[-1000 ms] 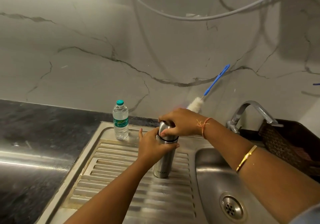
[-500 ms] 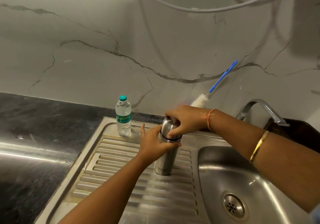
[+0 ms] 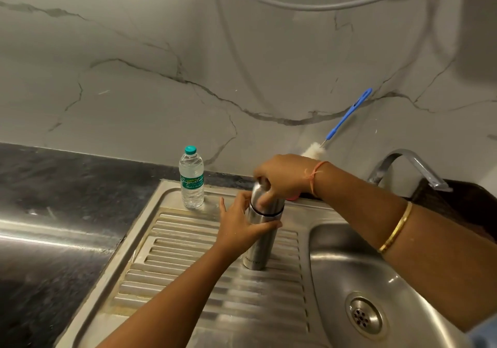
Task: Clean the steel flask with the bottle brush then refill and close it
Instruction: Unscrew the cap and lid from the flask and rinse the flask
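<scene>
A: Head view: your left hand (image 3: 242,226) wraps the flask (image 3: 262,229), upright on the drainboard (image 3: 188,253); your right hand (image 3: 282,177) pinches its cap (image 3: 259,190).

B: Done?

A: Can't tell. The brush (image 3: 336,130) leans unused on the wall; the water bottle (image 3: 191,178) is capped.

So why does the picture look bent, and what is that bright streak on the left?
Head view: the wide lens bows the cable overhead and tilts the sink; the streak is light glaring off the dark countertop; the right hand on the flask casts little shadow; fingers look slightly blurred.
</scene>
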A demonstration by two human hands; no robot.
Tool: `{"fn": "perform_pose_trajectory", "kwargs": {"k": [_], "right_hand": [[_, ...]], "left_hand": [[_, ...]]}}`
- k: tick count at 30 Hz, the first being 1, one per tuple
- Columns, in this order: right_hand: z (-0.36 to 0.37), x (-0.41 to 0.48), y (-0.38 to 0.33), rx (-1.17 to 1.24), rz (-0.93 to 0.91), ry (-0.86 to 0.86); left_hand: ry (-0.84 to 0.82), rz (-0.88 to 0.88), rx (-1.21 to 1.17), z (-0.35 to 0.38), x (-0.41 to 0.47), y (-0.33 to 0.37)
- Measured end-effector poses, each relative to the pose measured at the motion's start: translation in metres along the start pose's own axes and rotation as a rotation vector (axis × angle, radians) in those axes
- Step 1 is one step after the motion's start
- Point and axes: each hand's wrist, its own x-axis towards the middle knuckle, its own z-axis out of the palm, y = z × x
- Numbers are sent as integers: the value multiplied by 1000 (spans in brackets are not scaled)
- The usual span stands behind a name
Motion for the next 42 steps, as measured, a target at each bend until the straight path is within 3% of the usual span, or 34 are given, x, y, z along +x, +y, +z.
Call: {"fn": "perform_pose_trajectory", "kwargs": {"k": [3, 5, 8, 14, 18, 24, 30, 38, 42], "right_hand": [[-13, -5, 0, 198, -111, -167], [-12, -7, -5, 174, -11, -108], [-3, -7, -10, -57, 183, 23], [-19, -20, -7, 178, -37, -175], [-1, -13, -12, 95, 216, 39], [-4, -18, -6, 238, 98, -74], [20, -13, -10, 226, 315, 170], [12, -27, 8, 748, 256, 347], [15, -39, 26, 1017, 334, 481]], "left_hand": [[-7, 5, -3, -1, 0, 0], [19, 13, 25, 1, 1, -2], [46, 16, 85, 4, 1, -7], [52, 15, 65, 1, 1, -2], [42, 14, 72, 2, 2, -5], [10, -24, 45, 0, 1, -3], [12, -48, 54, 1, 0, -1], [-29, -51, 8, 0, 2, -5], [-49, -49, -26, 0, 2, -7]]}}
